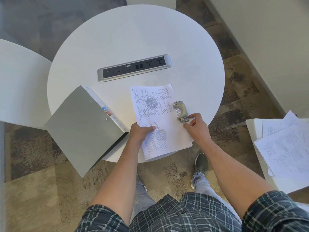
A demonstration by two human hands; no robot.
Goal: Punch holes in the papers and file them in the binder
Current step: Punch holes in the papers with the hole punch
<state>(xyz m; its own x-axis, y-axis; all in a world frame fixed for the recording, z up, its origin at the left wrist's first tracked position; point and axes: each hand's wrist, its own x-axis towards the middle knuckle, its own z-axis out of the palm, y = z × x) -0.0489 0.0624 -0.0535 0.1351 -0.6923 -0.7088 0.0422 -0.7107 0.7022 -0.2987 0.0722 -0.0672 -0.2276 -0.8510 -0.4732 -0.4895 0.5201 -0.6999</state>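
Note:
A stack of printed papers (155, 111) lies on the round white table (133, 39), its near end hanging over the table's front edge. My left hand (139, 133) grips the stack's left edge, thumb on top. A small grey hole punch (180, 111) sits over the stack's right edge. My right hand (196, 125) pinches the punch's near end between thumb and fingers. A closed grey binder (83, 129) lies to the left of the papers, partly past the table's edge.
A silver power and socket strip (134, 67) is set in the table's middle. More loose papers (284, 146) lie on a white surface at the right. Another white table (18, 81) stands at the left. My shoe (200, 162) is on the carpet below.

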